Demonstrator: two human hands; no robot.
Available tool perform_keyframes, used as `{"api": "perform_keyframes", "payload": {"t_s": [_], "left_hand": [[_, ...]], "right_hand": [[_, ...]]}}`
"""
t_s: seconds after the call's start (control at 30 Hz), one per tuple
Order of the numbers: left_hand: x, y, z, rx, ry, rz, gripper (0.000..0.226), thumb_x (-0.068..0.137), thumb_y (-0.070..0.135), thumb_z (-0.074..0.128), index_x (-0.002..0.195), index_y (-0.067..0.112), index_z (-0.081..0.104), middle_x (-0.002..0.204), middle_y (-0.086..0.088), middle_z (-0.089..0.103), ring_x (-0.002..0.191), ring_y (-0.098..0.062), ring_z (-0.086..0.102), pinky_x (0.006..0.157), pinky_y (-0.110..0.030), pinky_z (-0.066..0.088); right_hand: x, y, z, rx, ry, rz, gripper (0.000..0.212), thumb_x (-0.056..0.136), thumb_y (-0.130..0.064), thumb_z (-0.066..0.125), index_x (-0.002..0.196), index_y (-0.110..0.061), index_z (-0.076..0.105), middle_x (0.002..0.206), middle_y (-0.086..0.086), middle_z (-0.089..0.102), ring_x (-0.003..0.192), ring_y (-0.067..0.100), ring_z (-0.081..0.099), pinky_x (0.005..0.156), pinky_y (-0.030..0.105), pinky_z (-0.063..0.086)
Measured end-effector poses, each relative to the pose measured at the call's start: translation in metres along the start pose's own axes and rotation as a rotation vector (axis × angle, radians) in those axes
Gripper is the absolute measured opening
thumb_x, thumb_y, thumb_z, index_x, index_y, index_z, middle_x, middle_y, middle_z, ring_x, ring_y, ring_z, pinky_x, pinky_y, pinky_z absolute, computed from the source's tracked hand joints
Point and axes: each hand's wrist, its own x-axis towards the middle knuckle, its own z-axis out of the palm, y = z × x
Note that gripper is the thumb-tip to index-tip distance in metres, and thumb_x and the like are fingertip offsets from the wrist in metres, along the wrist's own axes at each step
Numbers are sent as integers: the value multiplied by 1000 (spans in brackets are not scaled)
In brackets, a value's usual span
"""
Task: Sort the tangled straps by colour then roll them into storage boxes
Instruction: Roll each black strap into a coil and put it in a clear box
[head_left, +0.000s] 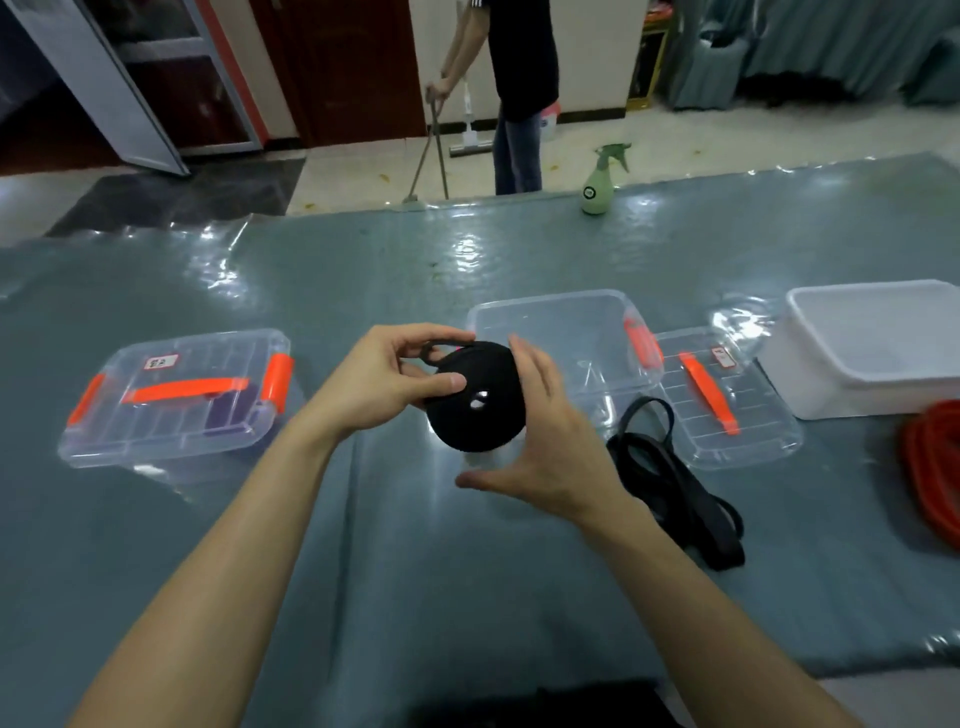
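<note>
Both forearms reach in from the near edge. Left hand (395, 371) pinches the black strap roll (475, 397) at its face, thumb pressed on, fingers curled round the loose end. Right hand (540, 441) is half open, cupped beside the roll, barely touching. Roll hangs just before the open clear box (566, 317). Loose black straps (670, 478) lie right. Probably soft, light, prone to unwinding; best gripped across both flat faces.
</note>
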Motion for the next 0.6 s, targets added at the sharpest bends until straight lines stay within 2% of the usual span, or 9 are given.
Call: {"api": "perform_keyframes", "payload": {"t_s": [0.03,0.13,0.23,0.3,0.33,0.4,0.47,0.6], "left_hand": [[7,-1,8,5,-19,-3,49,90,6,88,131,30,79,121,-16,78,77,-23,81,75,-29,65],[24,-2,25,62,-12,6,43,95,11,85,134,29,77,120,-15,77,63,-14,69,74,-32,64],[39,0,31,69,-1,-37,27,109,27,69,133,36,76,118,-10,77,82,-35,76,81,-44,69],[52,2,37,51,33,-67,26,114,26,60,130,37,78,118,-9,79,96,-41,77,79,-44,69],[59,2,42,51,77,-74,27,114,24,60,127,36,79,116,-10,80,93,-42,77,78,-46,70],[72,-1,57,34,195,-80,24,111,19,64,123,30,81,111,-8,79,78,-33,75,76,-53,68],[83,-5,72,-26,325,-90,16,107,15,71,116,24,80,105,-4,81,71,-17,71,72,-47,66],[99,-14,92,-124,497,-127,10,102,16,77,102,22,70,93,-12,83,70,-16,71,70,-41,60]], "right_hand": [[2,1,-1,-76,33,-5,146,51,-69,96,168,-29,17,165,-10,34,138,22,57,94,41,59],[16,6,-4,-152,114,23,120,58,-57,94,155,-18,35,140,-3,53,110,30,68,74,43,60],[29,22,-9,-191,97,20,114,59,-59,88,152,-16,39,131,-4,55,98,29,68,66,40,58],[37,34,-12,-199,118,15,112,59,-63,84,151,-16,41,130,-6,53,93,27,67,63,39,58],[42,40,-13,-204,131,14,111,58,-64,83,149,-16,41,129,-6,52,91,26,67,62,38,57],[53,55,-18,-219,123,25,113,56,-67,82,149,-16,41,128,-5,52,89,28,67,62,38,56],[64,71,-24,-237,83,22,118,55,-70,82,150,-15,39,128,-3,52,88,31,68,62,41,58],[84,94,-30,-241,7,12,121,56,-70,80,155,-15,36,131,-2,53,91,33,70,64,44,60]]}}
